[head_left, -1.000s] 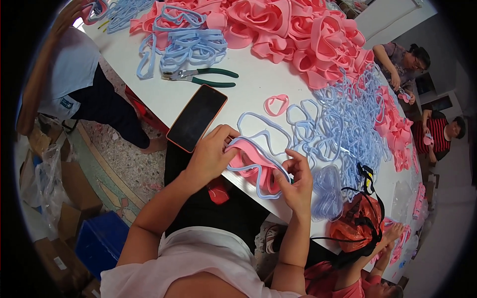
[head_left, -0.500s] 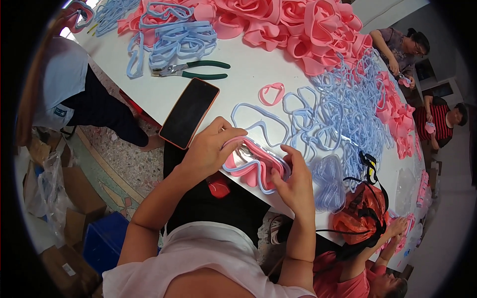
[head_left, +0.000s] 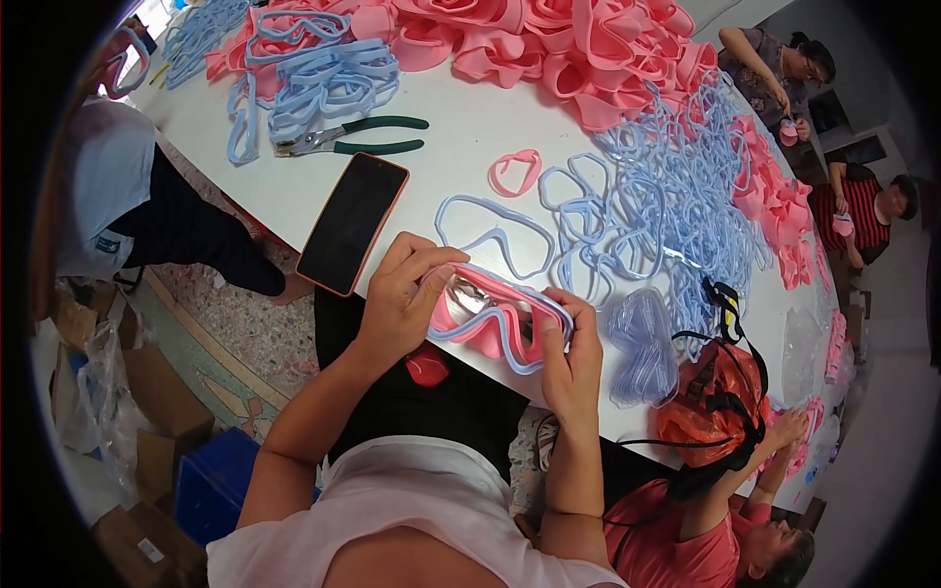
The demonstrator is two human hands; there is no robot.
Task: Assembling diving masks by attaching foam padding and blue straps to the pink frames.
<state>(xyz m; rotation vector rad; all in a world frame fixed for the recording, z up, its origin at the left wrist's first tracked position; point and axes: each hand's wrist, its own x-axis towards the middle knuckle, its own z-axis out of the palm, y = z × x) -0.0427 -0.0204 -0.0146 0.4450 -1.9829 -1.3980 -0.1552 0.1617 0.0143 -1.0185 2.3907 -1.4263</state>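
Held level over the table's near edge is a pair of goggles (head_left: pixel 507 293) with a soft pink skirt, a light blue frame and a shiny clear lens. My left hand (head_left: pixel 397 302) grips its left end, thumb on top. The right end sits between the thumb and fingers of my right hand (head_left: pixel 573 358). Just beyond lies a loose blue goggle frame (head_left: pixel 534 233), and past it a small pink loop (head_left: pixel 515 172). Beside my right hand is a stack of clear lenses (head_left: pixel 642 348).
A phone (head_left: pixel 353 223) and green-handled pliers (head_left: pixel 355 135) lie at left. Blue frames (head_left: pixel 657 186) and pink skirts (head_left: pixel 588 49) are heaped beyond. An orange-red bag (head_left: pixel 701 412) with black straps sits at right. Co-workers are around the table; a blue bin (head_left: pixel 216 485) is on the floor.
My right hand's fingers, spread before, have closed onto the right end of the goggles. The goggles have turned slightly and show more of their opening. The whole view has shifted a little.
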